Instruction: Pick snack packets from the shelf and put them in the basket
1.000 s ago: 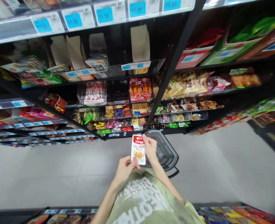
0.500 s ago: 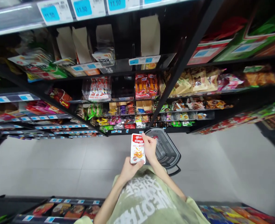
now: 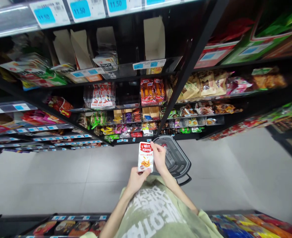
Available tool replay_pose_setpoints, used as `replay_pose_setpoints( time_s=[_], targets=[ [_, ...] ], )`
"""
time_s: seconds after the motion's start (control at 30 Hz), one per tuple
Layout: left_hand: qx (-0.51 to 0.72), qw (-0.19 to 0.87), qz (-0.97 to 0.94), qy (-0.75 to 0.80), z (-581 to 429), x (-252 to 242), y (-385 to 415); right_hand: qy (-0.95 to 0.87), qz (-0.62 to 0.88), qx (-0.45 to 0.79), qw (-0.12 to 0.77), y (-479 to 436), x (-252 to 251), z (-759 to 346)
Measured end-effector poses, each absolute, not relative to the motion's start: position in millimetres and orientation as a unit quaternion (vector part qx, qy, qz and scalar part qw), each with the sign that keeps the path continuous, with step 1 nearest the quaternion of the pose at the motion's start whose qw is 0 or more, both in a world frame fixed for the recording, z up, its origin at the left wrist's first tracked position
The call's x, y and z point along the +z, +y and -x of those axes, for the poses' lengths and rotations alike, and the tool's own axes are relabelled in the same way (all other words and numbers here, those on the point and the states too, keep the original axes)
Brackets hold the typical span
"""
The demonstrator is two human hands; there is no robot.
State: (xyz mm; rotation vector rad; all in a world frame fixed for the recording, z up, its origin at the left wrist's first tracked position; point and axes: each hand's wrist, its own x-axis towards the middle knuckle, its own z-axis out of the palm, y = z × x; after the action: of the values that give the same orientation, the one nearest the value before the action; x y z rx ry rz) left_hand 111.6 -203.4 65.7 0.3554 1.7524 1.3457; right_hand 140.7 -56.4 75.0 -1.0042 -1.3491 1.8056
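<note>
A white and red snack packet (image 3: 145, 158) is held upright in front of my body, its printed face with a picture of food turned toward me. My left hand (image 3: 136, 179) pinches its lower edge, thumb on the front. At the upper right edge, my right hand (image 3: 159, 155) grips the same packet with the thumb over its corner. The fingers behind the packet are hidden. Just beyond my right hand and forearm, a dark grey shopping basket (image 3: 183, 160) is seen from above, partly covered by my arm.
Ahead stands a black shelf unit with several levels of bagged snacks, such as red packs (image 3: 153, 92) and beige bags (image 3: 207, 82). Price tags (image 3: 79, 10) line a shelf edge close above. Grey tiled floor (image 3: 106, 165) runs between the shelves; more goods (image 3: 257, 224) lie behind me.
The view has shifted slightly, with the shelves sliding a little left. The packet has tilted a little in my hands and its print shows more clearly; both hands keep their hold.
</note>
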Motion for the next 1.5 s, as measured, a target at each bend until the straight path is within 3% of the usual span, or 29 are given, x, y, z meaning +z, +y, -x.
replay_pose_setpoints(
  time_s=[0.73,1.5],
  targets=[
    [0.569,0.397,-0.132,0.708,-118.0,53.0,-209.8,-0.515,0.382,0.672,0.372,-60.0,72.5,-146.5],
    [0.571,0.375,-0.142,0.717,-120.1,56.0,-208.3,-0.521,0.365,0.682,0.360,-56.4,71.8,-148.6]
  ],
)
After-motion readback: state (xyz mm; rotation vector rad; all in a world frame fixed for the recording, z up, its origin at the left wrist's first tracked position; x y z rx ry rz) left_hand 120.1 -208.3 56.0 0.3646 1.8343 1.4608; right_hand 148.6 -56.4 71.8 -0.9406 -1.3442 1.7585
